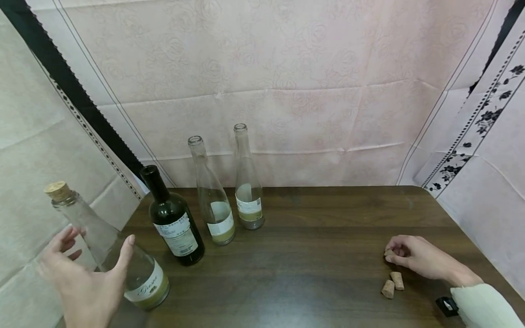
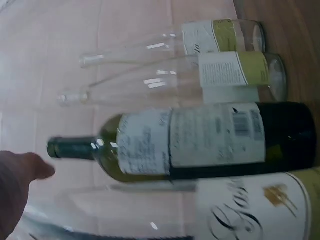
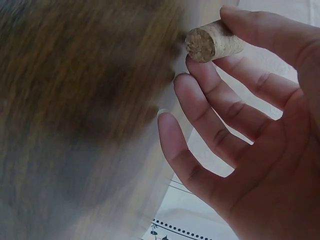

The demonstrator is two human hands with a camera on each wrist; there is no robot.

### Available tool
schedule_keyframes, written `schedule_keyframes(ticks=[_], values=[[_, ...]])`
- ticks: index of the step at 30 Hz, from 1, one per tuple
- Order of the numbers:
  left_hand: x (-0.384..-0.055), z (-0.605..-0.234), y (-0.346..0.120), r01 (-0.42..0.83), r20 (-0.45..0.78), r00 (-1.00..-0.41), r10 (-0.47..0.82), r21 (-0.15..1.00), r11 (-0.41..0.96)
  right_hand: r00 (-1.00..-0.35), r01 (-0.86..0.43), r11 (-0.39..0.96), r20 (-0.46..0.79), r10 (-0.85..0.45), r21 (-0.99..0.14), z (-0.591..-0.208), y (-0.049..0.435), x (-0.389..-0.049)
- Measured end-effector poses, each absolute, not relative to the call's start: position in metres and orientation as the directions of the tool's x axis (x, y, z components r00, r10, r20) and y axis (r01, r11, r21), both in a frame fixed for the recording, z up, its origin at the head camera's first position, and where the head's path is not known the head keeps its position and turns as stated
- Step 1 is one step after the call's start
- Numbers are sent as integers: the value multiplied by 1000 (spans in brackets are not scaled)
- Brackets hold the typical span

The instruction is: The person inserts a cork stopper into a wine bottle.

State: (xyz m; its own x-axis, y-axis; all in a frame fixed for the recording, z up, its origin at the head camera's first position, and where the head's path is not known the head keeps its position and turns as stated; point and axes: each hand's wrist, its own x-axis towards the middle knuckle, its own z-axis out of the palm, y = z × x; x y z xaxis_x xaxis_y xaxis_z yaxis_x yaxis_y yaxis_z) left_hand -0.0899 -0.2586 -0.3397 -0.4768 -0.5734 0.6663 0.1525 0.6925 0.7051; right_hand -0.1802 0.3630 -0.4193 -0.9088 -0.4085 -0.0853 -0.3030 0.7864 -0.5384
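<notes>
At the left, a clear glass bottle (image 1: 143, 269) with a cork (image 1: 59, 191) in its mouth stands at the table's edge. My left hand (image 1: 88, 287) is spread in front of it, thumb apart from the fingers, overlapping the bottle in the head view. In the left wrist view, the thumb (image 2: 37, 167) shows near the neck of a dark wine bottle (image 2: 200, 140). At the right, my right hand (image 1: 418, 257) pinches a cork (image 3: 205, 45) between thumb and fingers, low over the table. Two loose corks (image 1: 397, 280) lie just in front of that hand.
Two uncorked clear bottles (image 1: 217, 214), (image 1: 249, 200) stand behind the dark one on the brown wooden table (image 1: 311, 255). Patterned cloth (image 1: 287, 91) hangs along the back and sides. A small black device (image 1: 447, 306) sits at the right wrist.
</notes>
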Motion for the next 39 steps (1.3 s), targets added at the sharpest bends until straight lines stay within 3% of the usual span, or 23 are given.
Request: schedule_keyframes(ticks=[2, 7, 9, 10, 12, 16, 19, 23, 27, 30, 39], values=[[-88, -332, -249, 239, 732, -374, -569, 669, 704, -910, -302, 786, -84, -406, -539, -419, 363, -180], [-94, -312, -214, 414, 866, 37, -498, 441, 797, -916, -293, 791, -79, -393, -537, -421, 363, -181], [-95, -307, -201, 462, 895, 112, -431, 337, 820, -916, -283, 792, -93, -391, -541, -422, 363, -181], [-96, -305, -196, 488, 910, 110, -400, 301, 819, -914, -278, 790, -102, -392, -546, -422, 363, -181], [-97, -303, -188, 557, 940, 55, -338, 252, 791, -912, -268, 787, -119, -394, -555, -422, 364, -181], [-102, -306, -185, 603, 944, -207, -258, 331, 726, -907, -268, 782, -126, -402, -563, -421, 365, -181], [-110, -311, -187, 519, 866, -435, -247, 465, 717, -906, -276, 778, -117, -407, -565, -422, 365, -182], [-128, -315, -187, 359, 716, -619, -323, 623, 695, -906, -293, 770, -93, -413, -567, -425, 364, -181], [-145, -313, -192, 206, 565, -718, -407, 731, 650, -904, -309, 766, -75, -420, -564, -425, 364, -181], [-155, -314, -196, 128, 491, -753, -438, 762, 635, -901, -313, 763, -78, -427, -566, -424, 363, -182], [-177, -331, -206, 182, 563, -696, -445, 738, 650, -899, -304, 759, -90, -428, -576, -424, 361, -182]])
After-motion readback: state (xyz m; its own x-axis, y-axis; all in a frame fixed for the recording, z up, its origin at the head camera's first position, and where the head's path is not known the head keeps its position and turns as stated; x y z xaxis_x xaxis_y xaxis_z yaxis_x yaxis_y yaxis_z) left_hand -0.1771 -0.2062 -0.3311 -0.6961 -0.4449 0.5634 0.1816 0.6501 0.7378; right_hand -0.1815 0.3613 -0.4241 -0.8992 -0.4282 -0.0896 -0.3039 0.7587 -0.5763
